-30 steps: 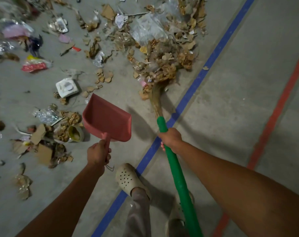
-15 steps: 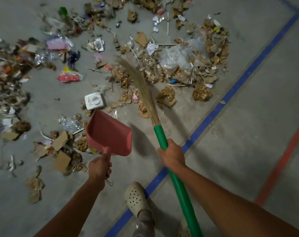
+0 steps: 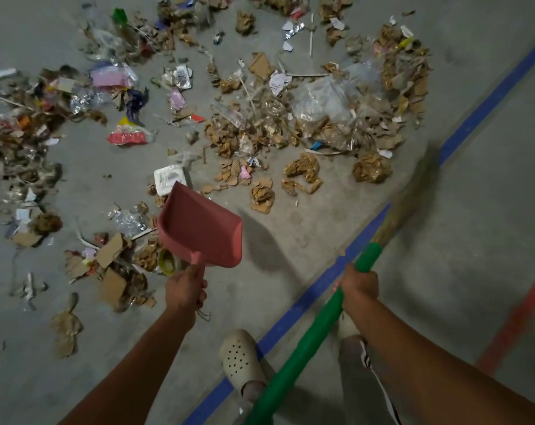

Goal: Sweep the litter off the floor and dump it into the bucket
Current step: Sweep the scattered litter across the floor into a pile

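Early stage — litter [image 3: 306, 124] all over the floor [image 3: 474, 210], dustpan [image 3: 200, 230] empty, no bucket visible. Left hand [image 3: 183, 291] grips dustpan, right hand [image 3: 359, 285] grips broom [image 3: 321, 326].

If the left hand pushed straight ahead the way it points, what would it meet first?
Likely the torn brown cardboard scraps just past the lip of the pink plastic dustpan the left hand grips; its height above them is unclear.

The left hand [image 3: 185, 288] grips a pink dustpan [image 3: 200, 229]; the right hand [image 3: 359, 285] grips a green-handled broom [image 3: 315, 331], with litter [image 3: 306, 124] scattered beyond both.
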### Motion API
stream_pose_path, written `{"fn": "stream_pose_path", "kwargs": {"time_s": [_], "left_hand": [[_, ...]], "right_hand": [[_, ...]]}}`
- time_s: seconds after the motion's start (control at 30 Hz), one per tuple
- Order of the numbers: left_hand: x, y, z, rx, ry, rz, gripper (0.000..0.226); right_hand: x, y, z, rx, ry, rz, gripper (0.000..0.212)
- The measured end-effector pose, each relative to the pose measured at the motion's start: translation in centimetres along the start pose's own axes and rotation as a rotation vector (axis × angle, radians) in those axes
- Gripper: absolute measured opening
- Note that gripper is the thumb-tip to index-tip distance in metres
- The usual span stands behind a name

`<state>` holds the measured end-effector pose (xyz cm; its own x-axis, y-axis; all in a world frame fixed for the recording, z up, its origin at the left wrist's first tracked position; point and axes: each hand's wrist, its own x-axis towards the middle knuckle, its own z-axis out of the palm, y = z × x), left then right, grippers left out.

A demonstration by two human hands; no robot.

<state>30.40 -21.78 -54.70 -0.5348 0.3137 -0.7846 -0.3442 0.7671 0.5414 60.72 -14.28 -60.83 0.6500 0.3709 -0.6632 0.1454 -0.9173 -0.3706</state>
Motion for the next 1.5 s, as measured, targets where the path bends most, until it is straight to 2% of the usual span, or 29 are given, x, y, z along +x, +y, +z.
{"fn": "stream_pose_path", "kwargs": {"time_s": [0.1,0.17,0.23,0.33,0.43,0.5,0.63,0.77,1.0,1.17,1.37,1.5], "left_hand": [[-0.4,-0.1,1.7,0.014,-0.003,0.001,0.035],[-0.4,-0.5,2.7,0.020,-0.007,0.000,0.036],[-0.3,-0.7,3.7,0.034,-0.013,0.003,0.037],[-0.4,-1.0,5.3,0.044,-0.018,0.007,0.037],[-0.4,-1.2,6.4,0.058,-0.016,0.005,0.036],[-0.6,-1.2,7.0,0.072,-0.013,-0.007,0.033],[-1.4,-0.7,7.7,0.083,-0.029,0.020,0.030],[-2.1,-0.1,7.5,0.128,-0.051,0.046,0.031],[-3.5,0.6,5.7,0.190,-0.102,0.059,0.035],[-4.8,0.8,4.0,0.257,-0.151,0.082,0.042],[-5.1,-0.3,3.3,0.313,-0.174,0.090,0.041],[-4.6,-2.5,2.9,0.318,-0.170,0.081,0.037]], "right_hand": [[2.9,-1.3,-1.6,0.044,-0.128,0.172,0.029],[4.1,-2.1,-1.9,-0.019,-0.209,0.178,0.026],[4.5,-2.6,-1.4,-0.129,-0.244,0.088,0.020],[4.4,-3.2,-0.4,-0.265,-0.299,-0.081,0.031],[3.0,-4.6,0.1,-0.449,-0.419,-0.225,0.024],[2.1,-5.2,0.2,-0.574,-0.432,-0.358,0.027],[0.5,-5.2,-0.5,-0.648,-0.391,-0.534,0.029],[-0.7,-4.7,-2.4,-0.611,-0.357,-0.557,0.028],[-2.6,-0.8,-6.2,-0.407,-0.333,-0.461,0.021],[-4.4,3.5,-8.6,-0.225,-0.263,-0.244,0.017],[-5.8,10.5,-9.9,-0.011,-0.102,0.057,0.028],[-5.9,14.7,-9.0,-0.007,-0.136,0.269,0.033]]}}
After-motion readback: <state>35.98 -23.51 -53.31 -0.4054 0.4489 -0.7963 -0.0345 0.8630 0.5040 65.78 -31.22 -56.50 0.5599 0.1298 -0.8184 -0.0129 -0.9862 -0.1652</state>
